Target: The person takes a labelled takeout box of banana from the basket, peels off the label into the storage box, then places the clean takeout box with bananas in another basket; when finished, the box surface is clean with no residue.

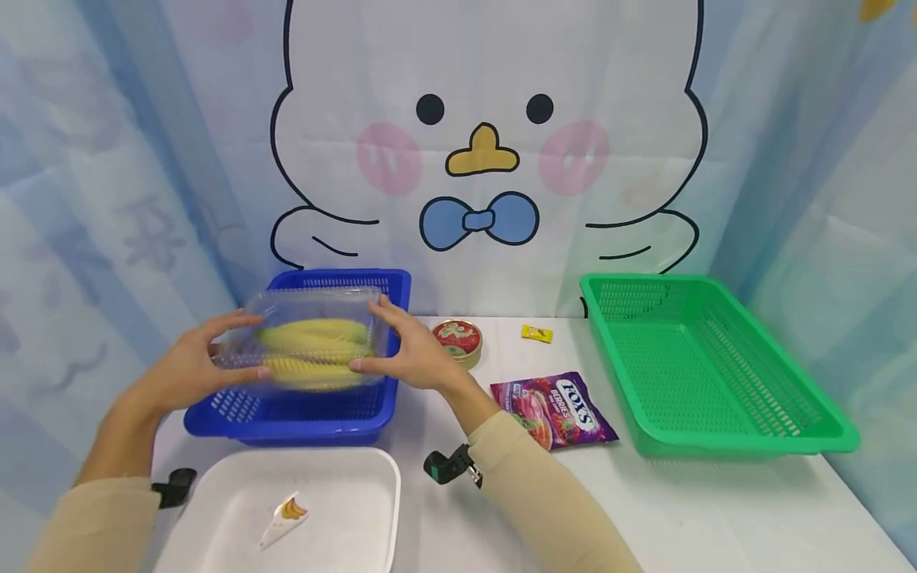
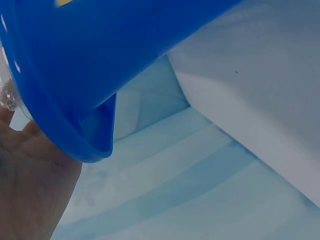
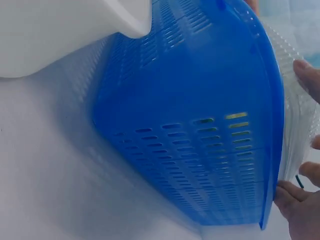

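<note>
A clear plastic box [image 1: 318, 305] sits over the blue basket [image 1: 301, 430], with long yellow-green produce [image 1: 311, 338] showing through its walls. At its left end, my left hand [image 1: 188, 362] grips the box with thumb and fingers spread apart. My right hand [image 1: 419, 350] holds the opposite end, thumb on the near side and fingers at the far corner. In the right wrist view, those fingers [image 3: 295, 200] lie right at the basket's rim beside the clear plastic [image 3: 295, 107]. The left wrist view shows mostly the basket's outer side [image 2: 75, 65], with the left palm [image 2: 37, 185] below it.
In front stands a white tray [image 1: 344, 509] with a banana-printed piece [image 1: 284, 517] in it. A round red-topped tin [image 1: 458, 342], a small yellow packet [image 1: 537, 333] and a purple candy bag [image 1: 548, 410] lie right of the basket. Farther right is a green basket [image 1: 716, 442].
</note>
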The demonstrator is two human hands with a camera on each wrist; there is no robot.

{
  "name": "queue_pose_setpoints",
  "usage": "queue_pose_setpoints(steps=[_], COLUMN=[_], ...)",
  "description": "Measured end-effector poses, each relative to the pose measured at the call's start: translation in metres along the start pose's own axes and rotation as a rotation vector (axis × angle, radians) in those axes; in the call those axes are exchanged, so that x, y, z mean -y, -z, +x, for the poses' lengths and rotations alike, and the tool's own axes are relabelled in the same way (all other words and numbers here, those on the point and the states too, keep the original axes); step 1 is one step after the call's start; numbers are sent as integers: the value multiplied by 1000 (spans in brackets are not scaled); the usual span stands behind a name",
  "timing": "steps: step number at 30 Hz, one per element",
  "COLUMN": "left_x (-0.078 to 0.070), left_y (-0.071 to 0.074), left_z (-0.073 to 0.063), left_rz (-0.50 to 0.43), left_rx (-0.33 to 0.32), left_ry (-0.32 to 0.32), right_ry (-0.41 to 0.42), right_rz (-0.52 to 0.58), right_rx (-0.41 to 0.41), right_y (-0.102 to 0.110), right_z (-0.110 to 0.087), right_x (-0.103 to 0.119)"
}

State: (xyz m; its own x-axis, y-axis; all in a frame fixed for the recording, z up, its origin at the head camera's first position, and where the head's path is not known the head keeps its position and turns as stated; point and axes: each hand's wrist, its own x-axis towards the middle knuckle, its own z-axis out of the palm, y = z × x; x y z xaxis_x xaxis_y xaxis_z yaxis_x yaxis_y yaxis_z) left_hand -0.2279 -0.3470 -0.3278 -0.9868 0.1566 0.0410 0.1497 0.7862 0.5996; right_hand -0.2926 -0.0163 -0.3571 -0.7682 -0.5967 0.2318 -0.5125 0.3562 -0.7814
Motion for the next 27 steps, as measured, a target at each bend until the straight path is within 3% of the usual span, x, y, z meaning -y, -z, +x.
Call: queue_pose_setpoints(steps=[7,17,21,27], left_x=[4,5,3,1], left_y=[-6,-14,-17,-17], left_z=[-3,2,4,7], left_rz=[24,71,129,245], left_rx=[-24,-6,1,15], left_ry=[-60,-63,-39,-64], right_ry=[-24,-12,-30,-78], right_rz=[-94,-271,-352,-420], right_rx=[12,16,40,53], right_y=[-10,-10,-11,-14], right_z=[-1,-4,-4,-2], right_x=[-9,-16,-16,-10])
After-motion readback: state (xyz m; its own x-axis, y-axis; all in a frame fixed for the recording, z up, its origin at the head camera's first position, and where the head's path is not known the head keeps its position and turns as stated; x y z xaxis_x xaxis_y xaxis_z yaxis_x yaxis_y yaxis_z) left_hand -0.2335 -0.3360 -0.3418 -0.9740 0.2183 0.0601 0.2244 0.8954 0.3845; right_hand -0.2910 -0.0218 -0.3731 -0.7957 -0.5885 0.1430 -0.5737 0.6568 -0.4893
